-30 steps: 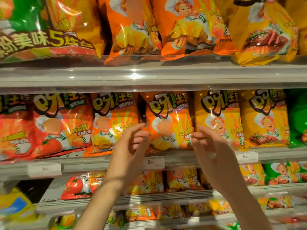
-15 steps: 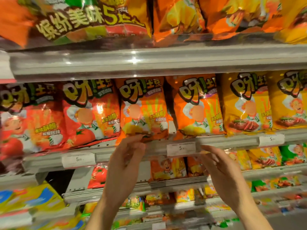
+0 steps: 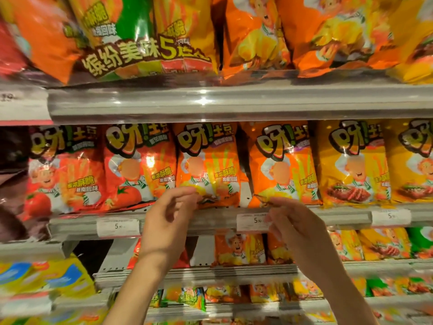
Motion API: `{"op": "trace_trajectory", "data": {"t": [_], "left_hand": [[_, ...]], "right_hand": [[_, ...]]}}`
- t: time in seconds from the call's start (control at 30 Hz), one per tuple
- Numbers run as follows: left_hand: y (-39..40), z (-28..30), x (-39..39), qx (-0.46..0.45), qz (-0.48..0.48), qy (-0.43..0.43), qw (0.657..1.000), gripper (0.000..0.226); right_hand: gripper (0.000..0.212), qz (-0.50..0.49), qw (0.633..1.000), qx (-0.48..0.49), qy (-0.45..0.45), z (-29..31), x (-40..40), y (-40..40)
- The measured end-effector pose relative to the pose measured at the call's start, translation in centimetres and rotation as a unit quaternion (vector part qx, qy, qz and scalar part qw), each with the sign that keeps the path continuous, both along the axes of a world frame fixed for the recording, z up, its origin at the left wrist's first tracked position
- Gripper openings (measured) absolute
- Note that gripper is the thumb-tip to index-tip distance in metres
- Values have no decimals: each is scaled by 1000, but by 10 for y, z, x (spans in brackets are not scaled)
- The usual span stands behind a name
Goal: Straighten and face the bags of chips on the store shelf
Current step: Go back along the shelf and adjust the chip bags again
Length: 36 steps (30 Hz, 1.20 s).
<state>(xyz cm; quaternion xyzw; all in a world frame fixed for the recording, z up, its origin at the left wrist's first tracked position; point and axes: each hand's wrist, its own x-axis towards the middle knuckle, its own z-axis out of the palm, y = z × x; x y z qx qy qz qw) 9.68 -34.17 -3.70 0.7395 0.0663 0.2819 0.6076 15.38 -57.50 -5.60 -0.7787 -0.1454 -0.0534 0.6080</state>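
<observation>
Two orange chip bags stand side by side on the middle shelf (image 3: 210, 219). My left hand (image 3: 168, 221) pinches the bottom edge of the left orange bag (image 3: 208, 160). Just to the right, my right hand (image 3: 295, 226) pinches the bottom left corner of the right orange bag (image 3: 281, 165). A narrow gap with bare shelf back shows between the two bags. Both bags face front and stand upright. Red tomato bags (image 3: 138, 165) stand to the left and yellow bags (image 3: 351, 163) to the right.
The upper shelf (image 3: 234, 102) carries a large multipack (image 3: 131, 43) and orange bags (image 3: 255, 34) that overhang its lip. Price tags (image 3: 118, 227) sit on the middle shelf rail. Lower shelves hold smaller chip bags (image 3: 239, 249). Blue and yellow packs (image 3: 42, 275) lie at the lower left.
The view has moved closer and shifted right along the shelf. Both hands dropped from the bag fronts to the bottom edges of the two orange bags and closed on them.
</observation>
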Motion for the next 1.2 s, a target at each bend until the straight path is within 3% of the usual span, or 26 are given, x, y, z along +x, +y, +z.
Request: {"op": "trace_trajectory", "data": {"t": [0.1, 0.3, 0.47, 0.6, 0.73, 0.97, 1.2], "left_hand": [[1, 3, 3, 8, 23, -9, 1000, 13], [9, 11, 19, 95, 28, -12, 995, 32], [15, 9, 45, 174, 4, 12, 985, 50], [14, 9, 62, 215, 0, 14, 977, 61], [11, 8, 70, 209, 5, -1, 978, 57], [15, 18, 83, 69, -31, -1, 997, 66], [8, 42, 111, 68, 8, 128, 989, 75]], "right_hand": [[18, 16, 1000, -4, -20, 6, 4, 5], [18, 38, 992, -63, -105, 23, 15, 26], [35, 2, 999, -47, -26, 37, 26, 62], [58, -23, 995, -72, -65, 45, 37, 98], [77, -37, 996, -86, -4, 52, 54, 114], [68, -85, 994, -64, 16, 49, 69, 108], [66, -53, 989, -121, 65, 66, 80, 118]]}}
